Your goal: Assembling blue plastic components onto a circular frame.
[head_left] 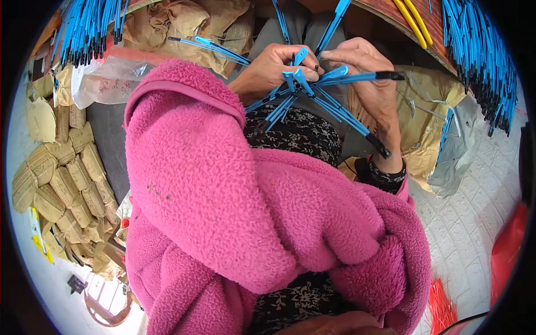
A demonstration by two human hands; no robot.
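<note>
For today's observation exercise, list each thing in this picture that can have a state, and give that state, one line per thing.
left hand: closed around a fan of blue rods
right hand: fingers pinching one rod
blue rods: bunched, splayed outward, black tips
pink fleece sleeves: bunched thickly over the forearms
brown paper bundles: stacked in rows on the left
hanging blue rods: dangling in dense clusters

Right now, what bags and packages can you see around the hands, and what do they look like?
Clear plastic bag: upper left, crumpled, see-through, with red marks.
Brown paper sacks: top middle, wrinkled and tan.
Small tan bundles: stacked at far left, tied in rows.
Tan sack: right of the right hand, open and crumpled.
Red bag: far right edge, shiny.
</note>
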